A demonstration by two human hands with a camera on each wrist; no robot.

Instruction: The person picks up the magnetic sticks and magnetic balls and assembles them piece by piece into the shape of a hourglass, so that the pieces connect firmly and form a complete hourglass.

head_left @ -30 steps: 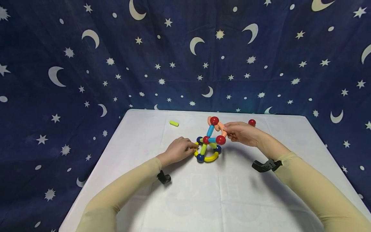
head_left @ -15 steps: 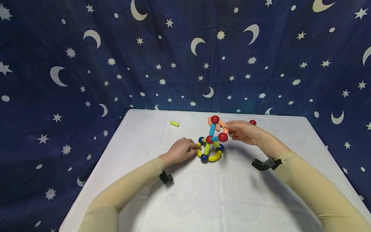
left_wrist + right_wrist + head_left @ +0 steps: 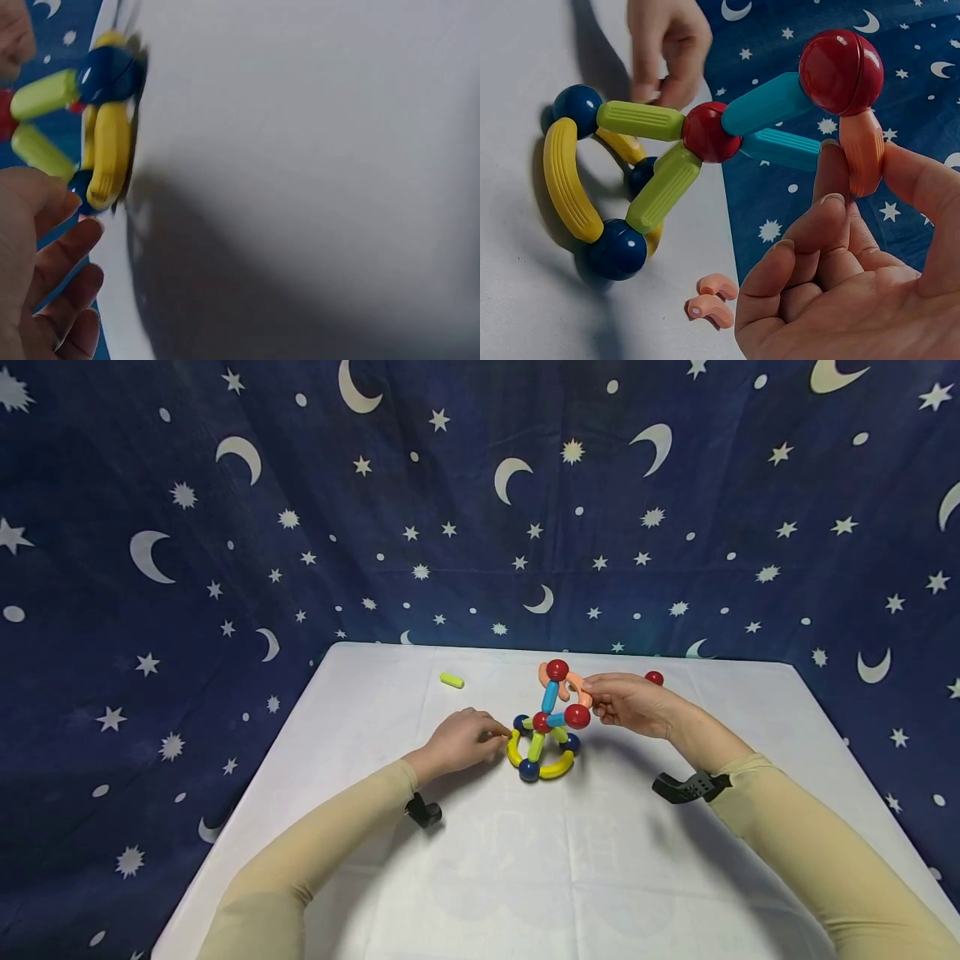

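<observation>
A magnetic ball-and-stick model [image 3: 536, 747] stands on the white table. Its base joins dark blue balls [image 3: 619, 249] with curved yellow rods [image 3: 570, 180]. Straight green rods [image 3: 664, 187] rise to a red ball [image 3: 712, 132], where blue rods [image 3: 769, 103] lead to outer red balls [image 3: 841, 71]. My right hand [image 3: 626, 700] pinches a curved orange rod [image 3: 864, 154] between thumb and fingers; the rod's upper end meets an outer red ball. My left hand [image 3: 465, 741] is beside the base's left side with fingers loosely bent, holding nothing. Whether its fingertips touch the yellow rod, I cannot tell.
Two loose orange curved rods [image 3: 711, 309] lie on the table behind the model. A green rod [image 3: 452, 680] lies at the back left, and a loose red ball [image 3: 654, 678] sits behind my right hand. A dark blue star-and-moon cloth [image 3: 465, 527] hangs behind the table [image 3: 510, 877].
The model shifted slightly right and its outer red ball rose a little. My left hand then drew back left from the yellow rod. My right hand keeps its pinch on the orange rod.
</observation>
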